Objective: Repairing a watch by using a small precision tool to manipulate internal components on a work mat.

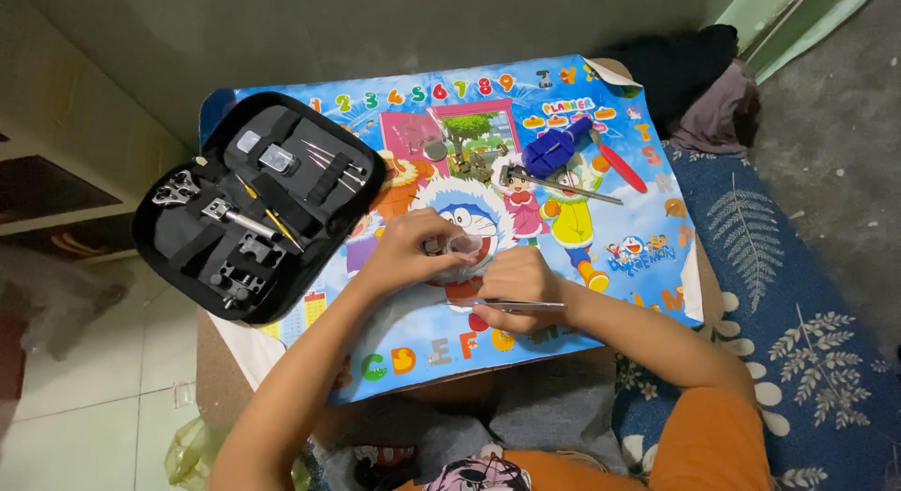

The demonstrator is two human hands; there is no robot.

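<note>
Holding a small clear part (462,244) in your left hand (405,252), fingers pinching it, you are gripping tweezers (521,306) in your closed right hand (519,283), lying sideways just below the part.

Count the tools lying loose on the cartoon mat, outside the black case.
3, not counting the one in hand: a blue tool near the mat's far edge, a red-handled tool right of it, and a long metal tool just below. The hands may hide others.
</note>
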